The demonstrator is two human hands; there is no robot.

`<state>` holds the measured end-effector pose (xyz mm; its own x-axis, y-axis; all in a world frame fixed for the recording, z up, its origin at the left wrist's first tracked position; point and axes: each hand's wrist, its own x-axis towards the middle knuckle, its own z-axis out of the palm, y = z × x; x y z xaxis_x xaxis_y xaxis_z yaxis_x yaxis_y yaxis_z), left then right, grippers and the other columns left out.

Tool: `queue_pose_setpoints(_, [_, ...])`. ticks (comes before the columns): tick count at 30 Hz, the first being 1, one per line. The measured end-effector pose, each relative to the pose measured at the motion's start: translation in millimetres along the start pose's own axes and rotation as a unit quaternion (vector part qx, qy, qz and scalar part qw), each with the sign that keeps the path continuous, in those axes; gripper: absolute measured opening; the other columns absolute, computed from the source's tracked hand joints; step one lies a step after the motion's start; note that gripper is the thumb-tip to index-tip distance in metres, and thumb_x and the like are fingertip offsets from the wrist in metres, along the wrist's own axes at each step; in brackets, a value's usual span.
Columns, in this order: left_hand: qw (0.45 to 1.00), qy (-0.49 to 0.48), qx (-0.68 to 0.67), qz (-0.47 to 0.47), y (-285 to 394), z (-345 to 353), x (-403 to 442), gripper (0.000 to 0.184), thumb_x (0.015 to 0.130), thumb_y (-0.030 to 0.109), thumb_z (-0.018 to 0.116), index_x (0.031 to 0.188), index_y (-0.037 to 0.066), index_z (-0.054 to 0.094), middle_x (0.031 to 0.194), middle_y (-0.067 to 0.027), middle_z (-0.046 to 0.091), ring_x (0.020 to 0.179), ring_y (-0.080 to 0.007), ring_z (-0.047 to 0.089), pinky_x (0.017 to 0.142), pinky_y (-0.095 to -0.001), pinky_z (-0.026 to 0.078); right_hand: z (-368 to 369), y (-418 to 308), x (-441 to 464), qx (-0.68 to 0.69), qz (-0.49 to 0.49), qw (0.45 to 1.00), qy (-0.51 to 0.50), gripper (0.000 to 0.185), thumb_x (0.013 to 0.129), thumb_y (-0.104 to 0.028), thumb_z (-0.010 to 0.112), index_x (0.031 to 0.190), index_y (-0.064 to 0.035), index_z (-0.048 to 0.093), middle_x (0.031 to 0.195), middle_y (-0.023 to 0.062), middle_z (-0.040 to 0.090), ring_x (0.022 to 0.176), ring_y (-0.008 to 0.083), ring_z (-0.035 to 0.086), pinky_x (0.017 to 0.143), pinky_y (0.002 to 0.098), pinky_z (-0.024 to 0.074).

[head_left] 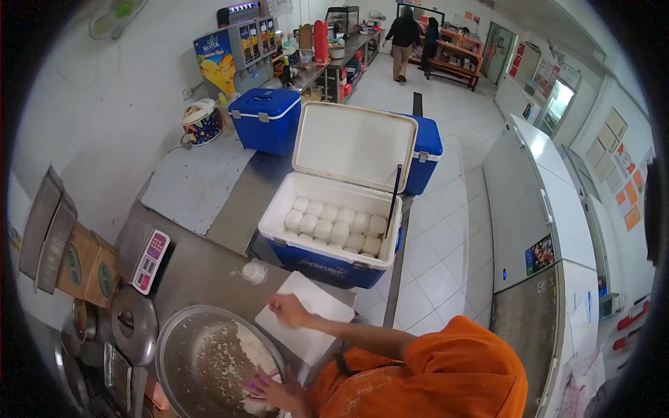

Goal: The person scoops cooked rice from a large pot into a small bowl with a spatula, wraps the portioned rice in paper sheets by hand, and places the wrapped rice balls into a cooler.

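Orange sleeve point(467, 362) nearest, my left hand point(275, 395) lies spread on dough point(256, 348) inside the basin's point(182, 366) near edge, my right hand point(290, 311) curls, grip unclear, and rightward stand a blurrily lettered cooler point(317, 269) and "Lemon Tea" dispenser point(224, 59).

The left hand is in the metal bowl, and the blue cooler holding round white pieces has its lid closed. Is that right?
No: the lid stands open, as the head view shows. The left hand is in the metal bowl, and the blue cooler does hold round white pieces.
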<state>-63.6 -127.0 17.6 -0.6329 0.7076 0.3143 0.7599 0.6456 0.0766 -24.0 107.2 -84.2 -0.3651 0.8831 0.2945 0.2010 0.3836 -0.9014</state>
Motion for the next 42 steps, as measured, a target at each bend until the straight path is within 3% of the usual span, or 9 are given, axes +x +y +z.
queue_pose_setpoints(2, [0.997,0.064,-0.033,0.025,-1,3,4,0.056,0.075,0.039,0.080,0.122,0.018,0.060,0.144,-0.0058,0.051,0.147,-0.0476,0.024,0.114,-0.0710,0.011,-10,-23,-43,0.138,0.155,0.969,-0.131,0.026,0.091,-0.032,0.068,0.090,-0.0068,0.071,0.075,0.0108,0.070,0.063,0.0232,0.069,0.065,0.0376,0.0539])
queue_pose_setpoints(11, [0.987,0.093,-0.091,0.089,-39,22,46,0.010,0.077,0.024,0.078,0.077,0.015,0.074,0.132,0.0007,0.059,0.142,-0.0423,0.034,0.113,-0.0724,0.013,-48,-10,-98,-0.152,0.004,0.976,-0.155,0.025,0.093,-0.032,0.065,0.090,-0.0089,0.073,0.075,0.0123,0.070,0.069,0.0340,0.068,0.066,0.0424,0.0539])
queue_pose_setpoints(15, [0.988,0.064,-0.082,0.110,-68,45,62,0.012,0.079,0.027,0.079,0.081,0.015,0.077,0.130,0.0016,0.060,0.143,-0.0396,0.034,0.117,-0.0681,0.014,-77,28,-128,-0.196,0.056,0.960,-0.191,0.024,0.092,-0.031,0.063,0.097,-0.0096,0.074,0.085,0.0138,0.073,0.076,0.0336,0.070,0.073,0.0461,0.0552])
queue_pose_setpoints(19, [0.949,0.267,-0.121,0.118,-46,28,56,0.019,0.083,0.027,0.077,0.090,0.010,0.072,0.128,-0.0081,0.061,0.130,-0.0396,0.048,0.106,-0.0669,0.030,-98,47,-160,-0.210,0.158,0.946,-0.190,0.024,0.089,-0.028,0.066,0.100,-0.0083,0.073,0.098,0.0140,0.072,0.092,0.0355,0.067,0.084,0.0453,0.0538])
queue_pose_setpoints(21, [0.911,0.214,-0.243,0.255,-49,79,37,0.029,0.079,0.024,0.080,0.103,0.011,0.069,0.121,-0.0107,0.063,0.120,-0.0365,0.055,0.103,-0.0631,0.038,-110,50,-155,-0.253,0.159,0.936,-0.189,0.030,0.088,-0.030,0.067,0.109,-0.0100,0.070,0.116,0.0139,0.067,0.109,0.0351,0.061,0.094,0.0455,0.0496])
queue_pose_setpoints(24, [0.864,-0.174,-0.371,0.292,-8,118,-1,0.030,0.086,0.027,0.074,0.108,0.007,0.069,0.120,-0.0151,0.066,0.116,-0.0364,0.060,0.101,-0.0528,0.044,-124,48,-152,-0.305,0.096,0.922,-0.220,0.040,0.087,-0.032,0.068,0.122,-0.0126,0.065,0.137,0.0136,0.057,0.130,0.0357,0.047,0.107,0.0467,0.0409])
queue_pose_setpoints(28, [0.844,-0.081,-0.250,0.467,-3,156,-35,0.029,0.095,0.025,0.063,0.113,0.003,0.069,0.119,-0.0176,0.068,0.122,-0.0381,0.059,0.104,-0.0512,0.045,-128,60,-161,-0.360,-0.054,0.882,-0.300,0.050,0.084,-0.032,0.072,0.130,-0.0145,0.059,0.144,0.0145,0.050,0.140,0.0365,0.036,0.115,0.0493,0.0324])
queue_pose_setpoints(37, [0.846,-0.160,-0.289,0.418,-56,189,-40,0.026,0.095,0.016,0.058,0.116,0.002,0.065,0.130,-0.0158,0.063,0.130,-0.0341,0.054,0.107,-0.0503,0.042,-121,87,-186,-0.349,-0.127,0.882,-0.288,0.028,0.095,-0.016,0.049,0.119,-0.0065,0.061,0.138,0.0155,0.054,0.134,0.0333,0.046,0.114,0.0482,0.0337])
queue_pose_setpoints(42, [0.866,-0.158,-0.338,0.332,-50,195,-38,0.025,0.093,0.008,0.059,0.115,0.001,0.066,0.120,-0.0186,0.068,0.119,-0.0366,0.061,0.102,-0.0474,0.047,-130,107,-176,-0.305,-0.152,0.894,-0.290,0.026,0.085,-0.011,0.061,0.111,-0.0059,0.065,0.126,0.0126,0.061,0.126,0.0311,0.052,0.108,0.0455,0.0404])
